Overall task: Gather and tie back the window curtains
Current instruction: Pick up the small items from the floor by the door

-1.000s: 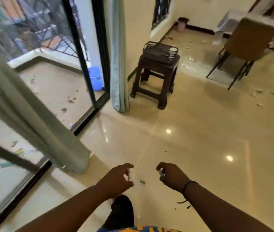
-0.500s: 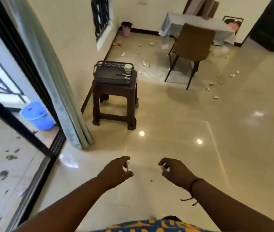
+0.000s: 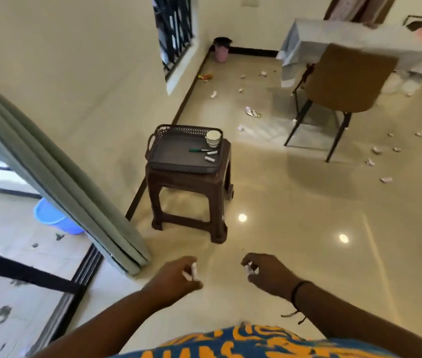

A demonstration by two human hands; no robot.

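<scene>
**Clips in hand, curtain hanging loose at the left**

The floor [image 3: 295,228] is glossy tile, strewn with paper scraps further back. The curtain [image 3: 57,177] is the largest thing that matters: a grey-green panel in narrow folds beside the sliding glass door [image 3: 24,275]. In this wide-angle view its long axis runs diagonally from upper left to its hem near the floor, just left of the hands; in truth it likely hangs straight down. It is partly bunched but not tied.

A brown stool [image 3: 191,200] stands beyond, near the curtain's foot but apart from it, bearing a dark tray [image 3: 176,161] with a cup [image 3: 213,138], a green pen [image 3: 199,150] and small white pieces.

The left hand [image 3: 176,280] pinches a small white clip-like piece [image 3: 193,271] between thumb and fingers, the grip closed round it. The right hand [image 3: 266,275] is curled shut on a similar small white piece [image 3: 249,268]; what exactly these pieces are is too small to tell.

To do the step well, I judge it best to free one hand first, sweep the folds together across the panel's width at mid-height, squeeze them into a tight bundle along the vertical axis, then fasten the tie so nothing slips.
</scene>
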